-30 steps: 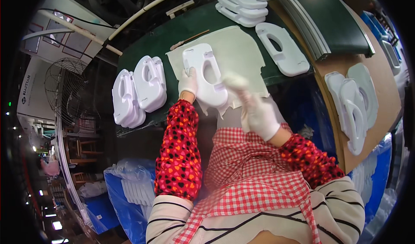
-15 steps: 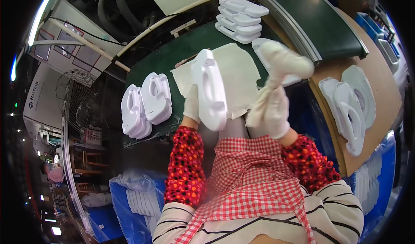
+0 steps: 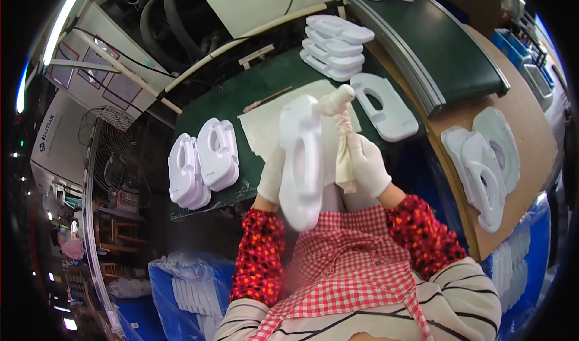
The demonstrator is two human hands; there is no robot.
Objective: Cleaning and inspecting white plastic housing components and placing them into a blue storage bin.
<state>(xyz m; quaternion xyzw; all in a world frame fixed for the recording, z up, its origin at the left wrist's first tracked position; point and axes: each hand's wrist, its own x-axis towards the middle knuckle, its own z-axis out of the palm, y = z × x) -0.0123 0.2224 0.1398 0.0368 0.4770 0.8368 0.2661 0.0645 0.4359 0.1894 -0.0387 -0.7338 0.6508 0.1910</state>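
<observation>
My gloved left hand [image 3: 271, 177] grips a white plastic panel with a slotted handle [image 3: 303, 172] by its left edge, tilted up above a cream cloth [image 3: 259, 124] on the table. In my gloved right hand [image 3: 369, 167] is a cream cloth-wrapped tool [image 3: 342, 121] with a bulky head and a loose cloth tail. Its head is at the panel's upper right edge; whether they touch, I cannot tell. What lies under the wrapping is hidden. Another white panel with an oval opening [image 3: 392, 121] rests flat to the right of the cloth.
More white panels are stacked at the table's left [image 3: 218, 154] and back [image 3: 336, 48]. Several lie on a brown board [image 3: 482, 166] at right. A green conveyor [image 3: 434, 57] runs along the far right. Blue plastic-lined bins [image 3: 193, 293] stand below. A thin stick [image 3: 268, 98] lies behind the cloth.
The cloth-wrapped tool has swung left and down from over the right-hand panel to the held panel. My left hand and its panel have come lower, toward me. More panels show on the conveyor.
</observation>
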